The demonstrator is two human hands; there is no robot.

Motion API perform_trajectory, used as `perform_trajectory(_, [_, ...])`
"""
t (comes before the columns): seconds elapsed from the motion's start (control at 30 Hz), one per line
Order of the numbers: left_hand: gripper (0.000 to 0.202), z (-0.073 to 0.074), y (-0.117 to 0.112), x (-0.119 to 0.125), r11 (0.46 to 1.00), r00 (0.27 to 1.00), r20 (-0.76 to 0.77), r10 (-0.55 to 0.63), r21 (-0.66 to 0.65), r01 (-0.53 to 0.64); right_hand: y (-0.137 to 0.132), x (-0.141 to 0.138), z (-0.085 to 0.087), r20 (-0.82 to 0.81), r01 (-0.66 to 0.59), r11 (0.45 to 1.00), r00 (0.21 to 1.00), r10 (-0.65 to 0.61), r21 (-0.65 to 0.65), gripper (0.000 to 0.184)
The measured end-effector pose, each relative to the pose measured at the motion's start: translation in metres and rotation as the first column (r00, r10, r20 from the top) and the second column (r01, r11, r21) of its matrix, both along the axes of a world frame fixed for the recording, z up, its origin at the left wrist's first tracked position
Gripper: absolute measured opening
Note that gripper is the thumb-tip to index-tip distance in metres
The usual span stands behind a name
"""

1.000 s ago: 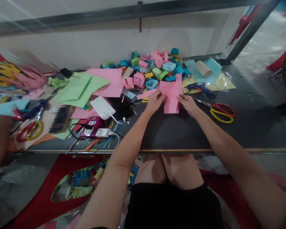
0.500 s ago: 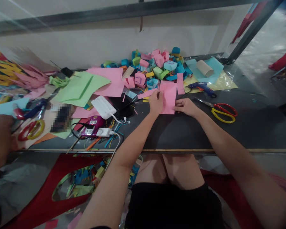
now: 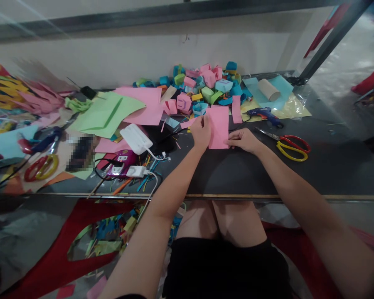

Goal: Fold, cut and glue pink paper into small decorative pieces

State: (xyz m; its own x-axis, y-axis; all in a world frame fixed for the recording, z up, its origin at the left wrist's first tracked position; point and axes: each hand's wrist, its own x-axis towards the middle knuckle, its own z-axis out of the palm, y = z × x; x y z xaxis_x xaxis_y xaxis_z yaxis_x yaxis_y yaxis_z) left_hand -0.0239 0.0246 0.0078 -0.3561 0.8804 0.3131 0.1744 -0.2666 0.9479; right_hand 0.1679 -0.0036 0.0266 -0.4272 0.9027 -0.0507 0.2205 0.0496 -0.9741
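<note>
A rectangular sheet of pink paper (image 3: 218, 124) lies on the dark tabletop in front of me. My left hand (image 3: 201, 133) is closed at its left edge, fingers curled with the fingertips partly hidden. At the lower right corner, my right hand (image 3: 243, 140) pinches the sheet between thumb and fingers. A narrow pink strip (image 3: 236, 109) rests just right of the sheet, and another pink strip (image 3: 187, 124) pokes out left of my left hand. To the right of my right hand are scissors (image 3: 291, 147) with red and yellow handles, partly open.
Behind the sheet is a heap of small folded paper pieces (image 3: 208, 79). A blue glue gun (image 3: 266, 115) and a cardboard tube (image 3: 268, 89) lie at the right. Leftward are green paper (image 3: 107, 114), a white power bank (image 3: 136, 138), a purple power socket (image 3: 123, 162) with cables, and more scissors (image 3: 41, 167).
The pink sheet and my left hand have shifted slightly left; my right hand stays at the corner. At the far left, another person's hand has drawn back mostly out of view.
</note>
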Motion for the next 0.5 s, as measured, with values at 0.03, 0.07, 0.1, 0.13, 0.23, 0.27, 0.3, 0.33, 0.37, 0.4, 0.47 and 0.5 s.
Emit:
perform_trajectory(0.03, [0.047, 0.001, 0.001, 0.000, 1.000, 0.999, 0.019, 0.028, -0.001, -0.028, 0.000, 0.000, 0.001, 0.000, 0.004, 1.000, 1.000, -0.004, 0.002, 0.031])
perform_trajectory(0.07, [0.047, 0.002, 0.002, 0.000, 0.998, 0.997, 0.047, 0.055, -0.006, -0.055, 0.000, 0.001, 0.001, -0.004, 0.009, 1.000, 1.000, -0.009, 0.004, 0.032])
perform_trajectory(0.1, [0.047, 0.003, 0.003, -0.001, 0.997, 0.993, 0.087, 0.074, -0.020, -0.073, 0.000, 0.001, 0.002, -0.010, 0.015, 1.000, 1.000, -0.015, 0.006, 0.032])
perform_trajectory(0.13, [0.046, 0.005, 0.005, -0.002, 0.996, 0.986, 0.141, 0.084, -0.041, -0.079, 0.000, 0.002, 0.002, -0.013, 0.019, 1.000, 1.000, -0.019, 0.008, 0.032])
perform_trajectory(0.23, [0.040, 0.010, 0.011, -0.008, 0.993, 0.937, 0.337, 0.090, -0.105, -0.058, 0.001, 0.002, 0.000, -0.005, 0.022, 1.000, 1.000, -0.022, 0.011, 0.035])
perform_trajectory(0.27, [0.038, 0.012, 0.013, -0.011, 0.992, 0.915, 0.393, 0.094, -0.112, -0.054, 0.002, 0.002, -0.001, -0.003, 0.024, 1.000, 1.000, -0.024, 0.011, 0.036])
perform_trajectory(0.3, [0.036, 0.013, 0.015, -0.014, 0.993, 0.893, 0.439, 0.096, -0.107, -0.054, 0.002, 0.002, -0.003, -0.007, 0.032, 0.999, 0.999, -0.031, 0.011, 0.038])
perform_trajectory(0.33, [0.035, 0.014, 0.016, -0.017, 0.994, 0.878, 0.472, 0.087, -0.103, -0.043, 0.002, 0.002, -0.004, -0.016, 0.045, 0.999, 0.999, -0.044, 0.013, 0.039])
perform_trajectory(0.37, [0.037, 0.015, 0.016, -0.019, 0.995, 0.872, 0.488, 0.042, -0.100, 0.008, 0.003, 0.002, -0.005, -0.030, 0.065, 0.998, 0.997, -0.064, 0.020, 0.041])
perform_trajectory(0.4, [0.041, 0.015, 0.016, -0.020, 0.991, 0.873, 0.488, -0.019, -0.110, 0.083, 0.004, 0.002, -0.006, -0.046, 0.093, 0.995, 0.995, -0.092, 0.033, 0.042])
perform_trajectory(0.47, [0.051, 0.013, 0.015, -0.018, 0.956, 0.878, 0.447, -0.171, -0.138, 0.257, 0.005, 0.003, -0.007, -0.072, 0.157, 0.985, 0.986, -0.152, 0.071, 0.042])
perform_trajectory(0.5, [0.054, 0.011, 0.014, -0.016, 0.932, 0.877, 0.413, -0.247, -0.147, 0.332, 0.006, 0.003, -0.007, -0.083, 0.185, 0.979, 0.981, -0.178, 0.091, 0.043])
